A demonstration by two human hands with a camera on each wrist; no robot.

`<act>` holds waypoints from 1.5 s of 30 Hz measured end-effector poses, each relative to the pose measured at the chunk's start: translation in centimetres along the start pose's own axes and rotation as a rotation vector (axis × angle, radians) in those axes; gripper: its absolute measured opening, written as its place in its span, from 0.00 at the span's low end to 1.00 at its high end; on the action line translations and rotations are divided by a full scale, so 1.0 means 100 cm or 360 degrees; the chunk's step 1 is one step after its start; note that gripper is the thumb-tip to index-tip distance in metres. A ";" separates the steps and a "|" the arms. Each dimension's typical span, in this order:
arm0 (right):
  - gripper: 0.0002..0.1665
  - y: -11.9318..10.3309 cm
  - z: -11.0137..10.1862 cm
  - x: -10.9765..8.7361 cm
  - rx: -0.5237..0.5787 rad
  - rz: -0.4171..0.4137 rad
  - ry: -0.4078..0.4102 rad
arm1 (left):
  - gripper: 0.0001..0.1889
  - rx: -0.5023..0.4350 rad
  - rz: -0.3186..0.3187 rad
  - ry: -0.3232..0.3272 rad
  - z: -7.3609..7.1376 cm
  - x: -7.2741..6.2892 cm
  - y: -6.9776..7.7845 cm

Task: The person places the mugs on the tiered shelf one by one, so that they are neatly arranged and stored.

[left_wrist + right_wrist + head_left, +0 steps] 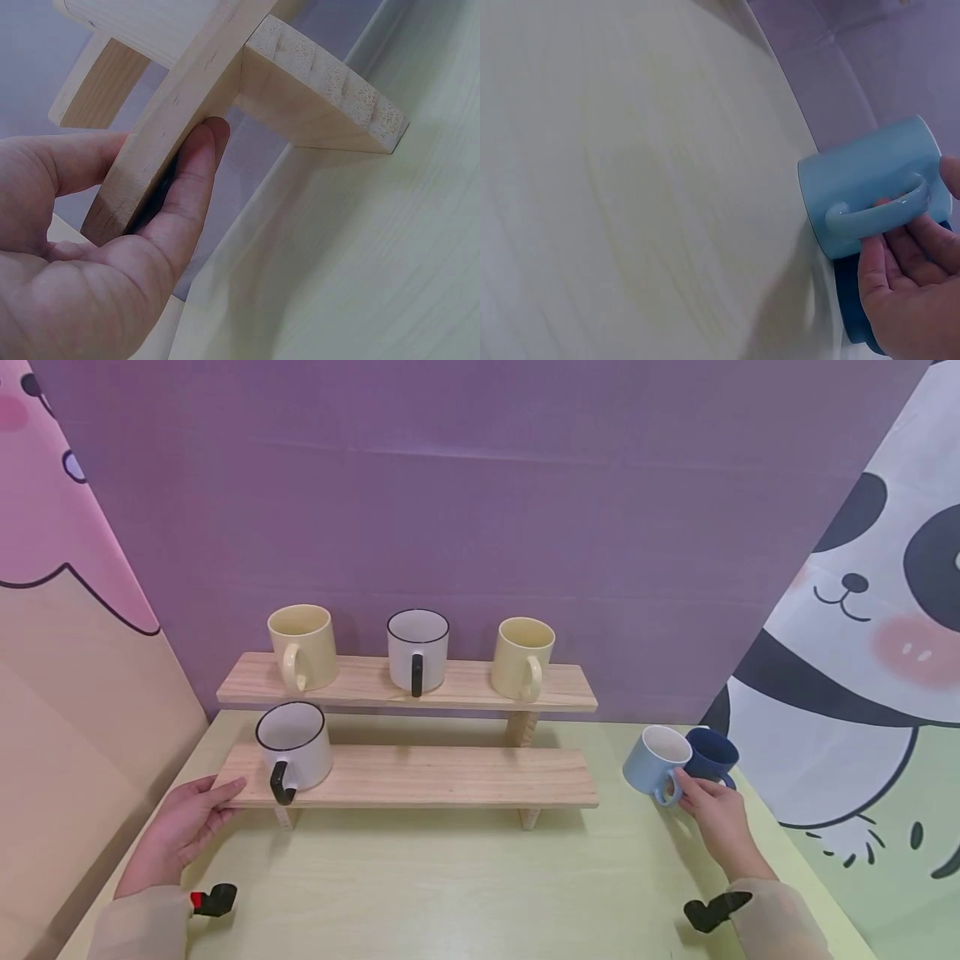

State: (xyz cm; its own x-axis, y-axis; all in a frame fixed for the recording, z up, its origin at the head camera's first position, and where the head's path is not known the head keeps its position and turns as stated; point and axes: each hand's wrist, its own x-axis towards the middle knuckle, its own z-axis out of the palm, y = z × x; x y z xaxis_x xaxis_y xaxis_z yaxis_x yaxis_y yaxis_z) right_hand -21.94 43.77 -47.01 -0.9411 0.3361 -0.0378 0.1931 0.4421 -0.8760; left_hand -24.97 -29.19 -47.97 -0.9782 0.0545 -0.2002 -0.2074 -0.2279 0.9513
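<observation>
Fingers of right hand (pixel 718 827) curled round handle (pixel 879 220) of light-blue mug (pixel 649 763), likely for secure hold; dark-blue mug (pixel 710 754) just beyond. Left hand (pixel 183 824) pinches shelf (pixel 450 774), probably steadying it; black-handled mug (pixel 303 756) near its fingertips.

Pale sleeves (pixel 141 925), black wrist pieces (pixel 717 912), red patch (pixel 197 902)

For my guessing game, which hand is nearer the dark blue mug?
Right. The right hand, holding the light blue mug, is beside the dark blue mug; the left hand is farther off, gripping the lower wooden shelf.
</observation>
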 end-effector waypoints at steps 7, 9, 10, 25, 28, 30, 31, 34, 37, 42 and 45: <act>0.41 -0.003 0.006 0.005 0.0002 -0.0058 -0.0016 | 0.36 -0.0032 0.0000 -0.0011 -0.002 0.001 -0.002; 0.40 -0.003 0.007 0.005 -0.0008 -0.0060 -0.0022 | 0.36 -0.0039 0.0002 -0.0015 -0.002 0.002 -0.002; 0.40 -0.003 0.007 0.006 -0.0009 -0.0061 -0.0029 | 0.35 -0.0044 0.0004 -0.0017 -0.002 0.002 -0.002; 0.37 -0.004 0.012 0.010 0.0221 -0.0106 -0.0227 | 0.37 -0.0034 0.0015 -0.0023 -0.003 0.002 -0.003; 0.34 -0.002 0.013 0.012 0.0404 -0.0113 -0.0260 | 0.37 -0.0044 0.0017 -0.0027 -0.003 0.002 -0.003; 0.33 -0.002 0.014 0.013 0.0485 -0.0116 -0.0270 | 0.36 -0.0045 0.0019 -0.0029 -0.003 0.003 -0.003; 0.32 -0.002 0.014 0.013 0.0511 -0.0112 -0.0269 | 0.36 -0.0045 0.0020 -0.0026 -0.003 0.003 -0.003; 0.30 -0.002 0.015 0.014 0.0568 -0.0095 -0.0259 | 0.36 -0.0035 0.0024 -0.0020 -0.003 0.002 -0.003; 0.28 -0.002 0.016 0.013 0.0619 -0.0069 -0.0238 | 0.35 -0.0030 0.0030 -0.0011 -0.002 0.002 -0.002; 0.25 -0.001 0.019 0.011 0.0692 -0.0054 -0.0216 | 0.35 -0.0004 0.0038 -0.0002 -0.001 0.001 -0.002; 0.22 -0.001 0.020 0.011 0.0764 -0.0056 -0.0200 | 0.35 -0.0002 0.0039 0.0004 0.000 0.001 -0.002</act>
State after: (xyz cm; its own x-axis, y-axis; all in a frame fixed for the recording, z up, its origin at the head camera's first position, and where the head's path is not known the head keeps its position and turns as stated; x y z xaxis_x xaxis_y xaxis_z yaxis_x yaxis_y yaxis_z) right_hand -23.56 42.41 -47.94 -0.9766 0.2121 -0.0358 0.0385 0.0088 -0.9992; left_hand -25.00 -29.20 -48.15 -0.9830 0.0463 -0.1777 -0.1836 -0.2304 0.9556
